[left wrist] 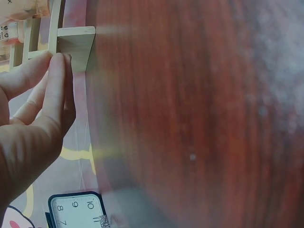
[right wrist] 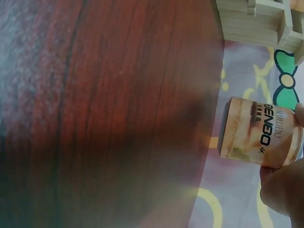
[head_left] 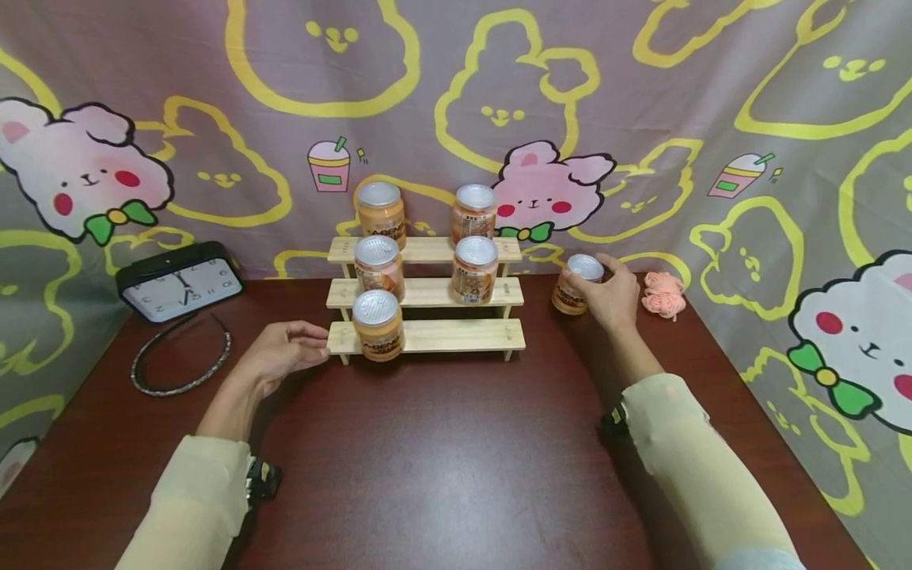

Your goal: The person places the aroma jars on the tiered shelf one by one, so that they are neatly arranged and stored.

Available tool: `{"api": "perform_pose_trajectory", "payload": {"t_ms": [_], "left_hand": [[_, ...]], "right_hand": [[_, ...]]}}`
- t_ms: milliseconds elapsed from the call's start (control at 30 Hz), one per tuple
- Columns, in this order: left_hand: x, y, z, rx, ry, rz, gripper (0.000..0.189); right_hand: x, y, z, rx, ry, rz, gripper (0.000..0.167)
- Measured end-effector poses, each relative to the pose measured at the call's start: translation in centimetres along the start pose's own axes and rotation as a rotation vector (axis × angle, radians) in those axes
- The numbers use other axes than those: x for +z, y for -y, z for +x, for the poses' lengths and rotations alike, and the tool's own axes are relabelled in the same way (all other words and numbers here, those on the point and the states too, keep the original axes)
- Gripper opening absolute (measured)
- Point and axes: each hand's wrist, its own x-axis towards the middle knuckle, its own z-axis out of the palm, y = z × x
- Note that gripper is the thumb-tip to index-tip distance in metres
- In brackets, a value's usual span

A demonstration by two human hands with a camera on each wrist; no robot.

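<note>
My right hand (head_left: pixel 611 294) grips a jar (right wrist: pixel 251 133) with a silver lid and an orange label, to the right of a three-step wooden rack (head_left: pixel 456 336). Its thumb and fingers sit around the upper part, close under the lid. At the rack's lowest step, my left hand (head_left: pixel 285 352) pinches the left end of the plank between thumb and fingertips (left wrist: pixel 58 59). Similar jars stand on the rack: one (head_left: pixel 378 326) at the left of the bottom step, two on the middle step, two on the top step.
A black-framed clock (head_left: pixel 181 285) stands at the far left, with a thin dark headband (head_left: pixel 178 388) in front of it. Pink yarn (head_left: pixel 664 294) lies just right of my right hand. A patterned curtain (head_left: pixel 442 47) hangs behind the brown table (head_left: pixel 442 475).
</note>
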Motion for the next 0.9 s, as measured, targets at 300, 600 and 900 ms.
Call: {"api": "perform_pose_trajectory", "payload": {"t_ms": [300,600,900], "left_hand": [[0.1,-0.1,0.0,-0.01,-0.013,-0.003,0.043],[0.0,0.0,0.0,-0.004,-0.007,-0.005,0.043],[0.1,0.0,0.0,0.001,-0.003,-0.008,0.042]], "right_hand": [[-0.2,1.0,-0.4,-0.032,-0.001,0.033,0.067],[-0.4,2.0,-0.9,-0.056,0.028,0.08,0.065],[-0.8,3.0,-1.5,-0.052,0.052,0.096,0.066]]}}
